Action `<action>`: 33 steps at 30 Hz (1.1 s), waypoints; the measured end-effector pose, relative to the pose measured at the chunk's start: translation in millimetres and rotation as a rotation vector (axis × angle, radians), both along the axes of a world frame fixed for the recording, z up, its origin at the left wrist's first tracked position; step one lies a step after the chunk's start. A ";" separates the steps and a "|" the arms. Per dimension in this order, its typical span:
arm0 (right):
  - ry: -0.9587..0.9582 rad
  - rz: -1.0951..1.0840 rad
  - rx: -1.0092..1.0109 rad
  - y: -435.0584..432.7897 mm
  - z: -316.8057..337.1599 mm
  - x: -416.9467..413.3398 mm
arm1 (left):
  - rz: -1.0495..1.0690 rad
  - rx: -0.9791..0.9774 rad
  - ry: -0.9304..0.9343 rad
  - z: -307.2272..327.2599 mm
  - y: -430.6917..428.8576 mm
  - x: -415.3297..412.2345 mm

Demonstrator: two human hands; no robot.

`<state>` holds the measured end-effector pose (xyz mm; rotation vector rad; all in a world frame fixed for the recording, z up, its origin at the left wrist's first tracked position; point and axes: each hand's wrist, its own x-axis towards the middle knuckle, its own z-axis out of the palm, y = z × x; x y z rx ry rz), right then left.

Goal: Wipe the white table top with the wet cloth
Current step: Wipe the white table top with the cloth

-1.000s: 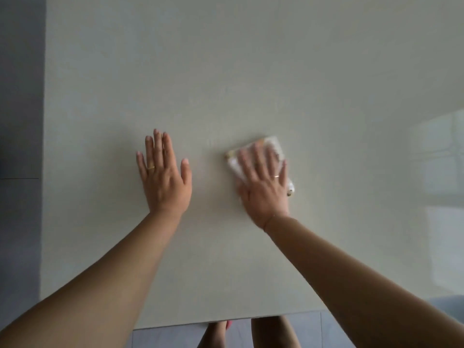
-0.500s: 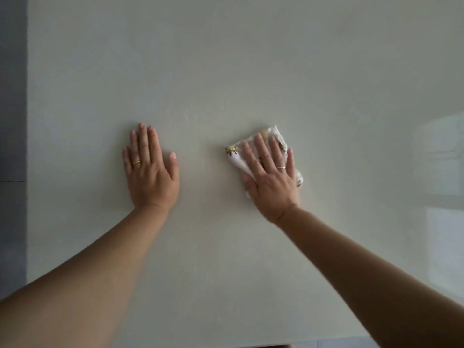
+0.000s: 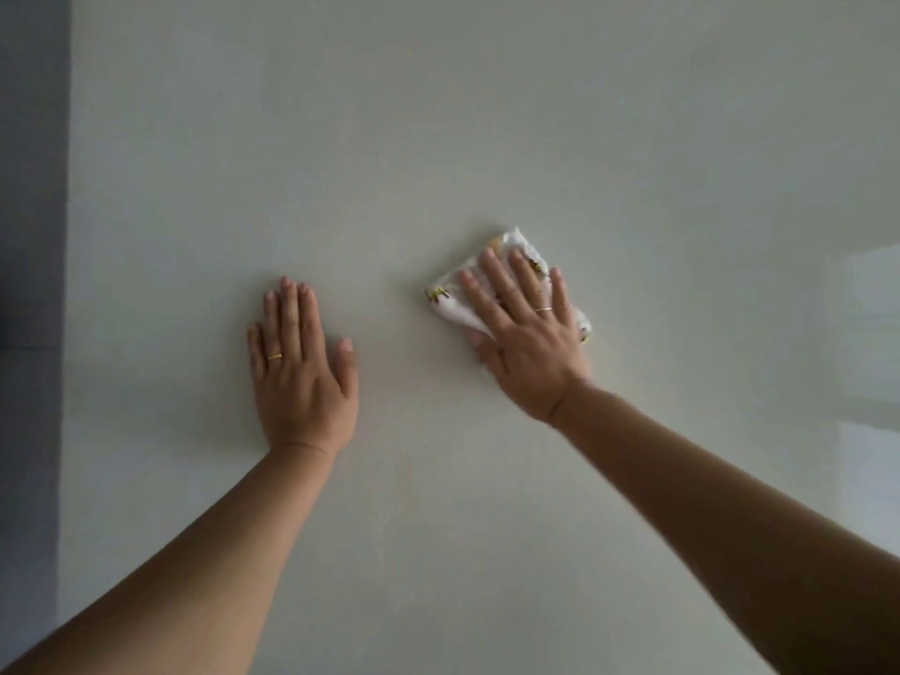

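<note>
The white table top [image 3: 438,138] fills nearly the whole view. A folded white cloth [image 3: 450,304] with small yellow prints lies on it right of centre. My right hand [image 3: 523,333] presses flat on the cloth with straight, spread fingers and covers most of it; the cloth's edges show past the fingertips, on the left and by the little finger. My left hand [image 3: 302,372] rests flat on the bare table to the left, fingers straight and together, about a hand's width from the cloth. Both hands wear a ring.
The table's left edge [image 3: 68,333] runs top to bottom, with grey floor [image 3: 29,285] beyond it. A bright window reflection [image 3: 867,372] lies on the table at the right.
My right hand has pushed the cloth farther from me and a little to the right. The view has shifted forward, so the table's near edge and my feet are out of frame. The left hand stays flat.
</note>
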<state>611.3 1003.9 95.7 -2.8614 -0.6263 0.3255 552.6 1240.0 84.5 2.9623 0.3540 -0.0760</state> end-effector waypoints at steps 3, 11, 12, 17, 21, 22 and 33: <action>0.024 -0.360 -0.092 -60.9 -4.4 58.3 | 0.004 0.015 -0.001 0.6 -1.6 1.7; 0.028 -0.101 0.007 20.1 -0.7 49.4 | 0.000 0.010 0.023 -1.2 -0.3 1.4; 0.026 0.060 0.009 10.4 1.8 54.9 | 0.002 0.005 0.022 -0.6 -0.2 1.5; 0.059 -0.477 -0.060 -78.1 5.0 123.8 | -0.005 -0.084 -0.041 11.0 -4.1 20.2; 0.083 -0.878 -0.018 -33.5 3.2 143.4 | 0.004 -0.095 -0.118 13.2 -11.0 85.4; 0.061 -0.734 -0.020 -12.6 1.6 139.0 | 0.014 -0.099 -0.109 12.7 -14.2 101.8; 0.060 -0.885 -0.047 -61.8 0.5 224.9 | -0.037 -0.018 -0.052 -8.2 -17.9 131.0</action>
